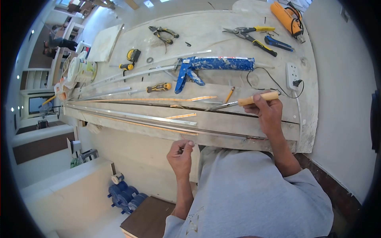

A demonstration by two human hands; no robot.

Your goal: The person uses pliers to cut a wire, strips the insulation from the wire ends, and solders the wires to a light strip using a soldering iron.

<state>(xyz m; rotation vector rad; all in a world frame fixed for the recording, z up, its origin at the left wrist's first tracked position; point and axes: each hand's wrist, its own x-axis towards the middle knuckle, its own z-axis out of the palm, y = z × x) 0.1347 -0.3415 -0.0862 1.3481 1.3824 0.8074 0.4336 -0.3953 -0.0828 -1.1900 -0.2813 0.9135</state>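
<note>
My right hand (pixel 270 113) is closed around the wooden handle (pixel 258 98) of a soldering iron, whose metal shaft points left over the dark gap between the table's boards. My left hand (pixel 181 156) is raised near the front edge of the table, fingers curled and pressed together; whatever it may hold is too small to make out. Beside it lie metal strips (pixel 158 119) and thin orange-edged strips (pixel 181 116). A pencil stub (pixel 229 95) rests just behind the iron's shaft.
Across the table (pixel 214 31) lie a blue caulking gun (pixel 224 63), snips (pixel 254 37), pliers (pixel 163 35), a utility knife (pixel 279 43), an orange heat gun (pixel 286 18), a screwdriver (pixel 159 87) and a tape measure (pixel 133 55). A power strip (pixel 292 73) with cords sits right; buckets (pixel 82 70) stand left.
</note>
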